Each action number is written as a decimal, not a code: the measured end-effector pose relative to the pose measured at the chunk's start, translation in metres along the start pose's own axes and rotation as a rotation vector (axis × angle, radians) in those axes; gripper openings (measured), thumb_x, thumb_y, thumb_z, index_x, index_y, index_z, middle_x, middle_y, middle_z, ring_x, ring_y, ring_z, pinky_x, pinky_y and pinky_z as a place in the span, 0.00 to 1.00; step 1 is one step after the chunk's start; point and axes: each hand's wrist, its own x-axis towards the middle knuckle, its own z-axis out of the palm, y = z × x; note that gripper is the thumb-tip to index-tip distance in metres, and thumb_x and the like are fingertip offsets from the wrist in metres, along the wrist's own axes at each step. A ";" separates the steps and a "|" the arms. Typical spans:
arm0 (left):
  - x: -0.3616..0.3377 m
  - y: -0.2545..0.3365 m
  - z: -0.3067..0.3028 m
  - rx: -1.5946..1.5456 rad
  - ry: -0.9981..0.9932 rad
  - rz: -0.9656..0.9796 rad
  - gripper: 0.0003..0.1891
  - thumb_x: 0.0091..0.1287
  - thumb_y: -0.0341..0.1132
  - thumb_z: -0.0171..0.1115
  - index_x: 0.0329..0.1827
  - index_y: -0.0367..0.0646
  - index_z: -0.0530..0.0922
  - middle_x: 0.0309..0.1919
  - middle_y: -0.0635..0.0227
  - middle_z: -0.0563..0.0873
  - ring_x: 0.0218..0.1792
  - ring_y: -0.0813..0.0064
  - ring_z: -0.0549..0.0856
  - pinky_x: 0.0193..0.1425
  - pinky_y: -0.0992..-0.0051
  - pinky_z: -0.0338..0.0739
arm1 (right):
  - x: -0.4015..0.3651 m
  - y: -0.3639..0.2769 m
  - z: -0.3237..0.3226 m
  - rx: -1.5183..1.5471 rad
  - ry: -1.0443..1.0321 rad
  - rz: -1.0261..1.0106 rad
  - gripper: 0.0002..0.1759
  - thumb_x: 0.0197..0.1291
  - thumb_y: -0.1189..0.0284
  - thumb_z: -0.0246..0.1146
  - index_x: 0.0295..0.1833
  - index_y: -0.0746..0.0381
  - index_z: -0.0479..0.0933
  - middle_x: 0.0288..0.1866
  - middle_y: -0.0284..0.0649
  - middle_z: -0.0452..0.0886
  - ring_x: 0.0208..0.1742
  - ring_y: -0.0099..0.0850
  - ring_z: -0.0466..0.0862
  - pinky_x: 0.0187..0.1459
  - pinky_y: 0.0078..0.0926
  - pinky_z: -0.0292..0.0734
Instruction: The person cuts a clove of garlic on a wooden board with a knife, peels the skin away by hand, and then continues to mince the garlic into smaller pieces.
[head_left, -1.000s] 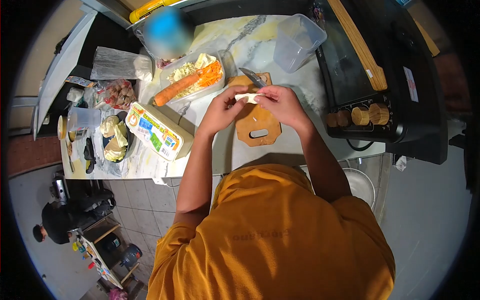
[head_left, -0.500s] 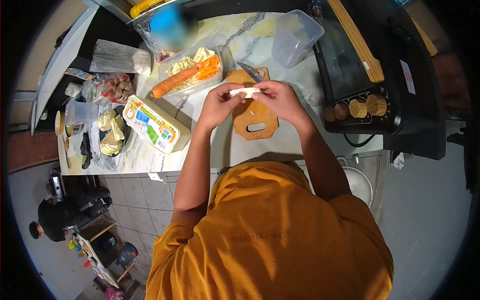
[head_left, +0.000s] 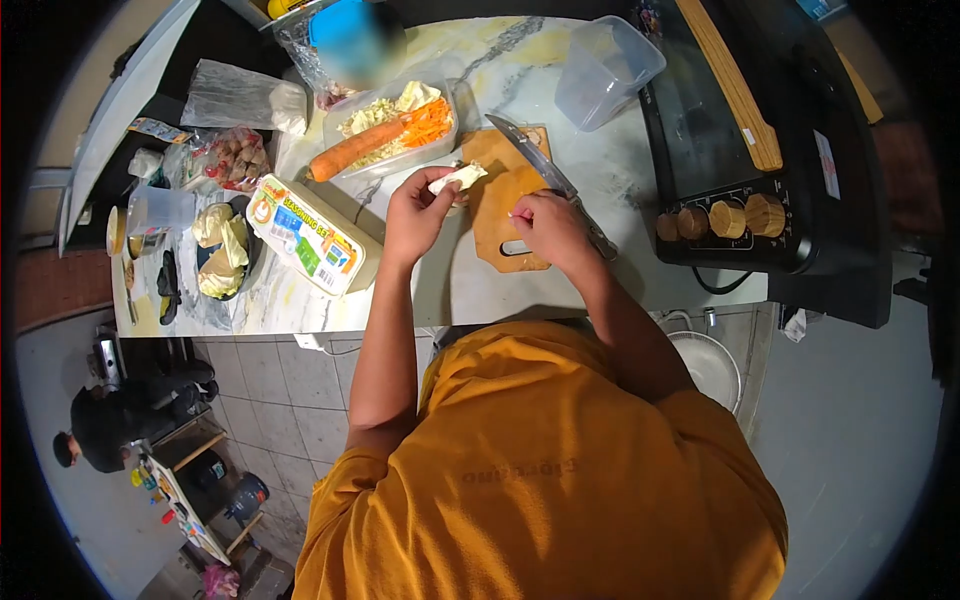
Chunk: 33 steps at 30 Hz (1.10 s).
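My left hand [head_left: 420, 212] is closed on a pale, whitish vegetable piece [head_left: 460, 179] beside the cutting board. Over the right part of the wooden cutting board [head_left: 488, 225], my right hand [head_left: 545, 228] pinches a tiny white bit [head_left: 513, 215]. A knife [head_left: 548, 172] lies slantwise across the board, its handle running down to the right past my right hand. Behind my left hand, a clear container [head_left: 388, 168] holds a whole carrot [head_left: 356, 150], shredded carrot [head_left: 428, 122] and chopped pale vegetable [head_left: 368, 118].
A seasoning set box [head_left: 310, 240] and cabbage pieces [head_left: 222, 250] are at the left. An empty clear container [head_left: 608, 75] stands at the back right, near a black appliance [head_left: 800, 220] with wooden knobs. A person [head_left: 120, 420] is in the left background.
My hands have moved apart. The vegetable piece is now in my left hand alone, my right hand has shifted down, and more of the knife shows.
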 end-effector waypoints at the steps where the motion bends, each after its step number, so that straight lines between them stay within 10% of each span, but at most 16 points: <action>1: -0.002 0.001 -0.002 0.000 0.007 -0.002 0.13 0.69 0.28 0.61 0.55 0.33 0.77 0.40 0.66 0.86 0.37 0.82 0.84 0.43 0.82 0.77 | 0.000 -0.001 0.002 0.001 -0.006 -0.005 0.06 0.56 0.69 0.66 0.35 0.61 0.81 0.36 0.43 0.81 0.42 0.42 0.82 0.44 0.38 0.76; 33: -0.077 0.021 -0.079 -0.132 0.373 0.110 0.13 0.69 0.29 0.63 0.54 0.36 0.79 0.34 0.68 0.86 0.36 0.83 0.84 0.39 0.84 0.75 | 0.175 -0.126 0.004 0.414 0.207 -0.342 0.11 0.59 0.73 0.65 0.46 0.66 0.79 0.40 0.42 0.86 0.38 0.32 0.86 0.42 0.27 0.80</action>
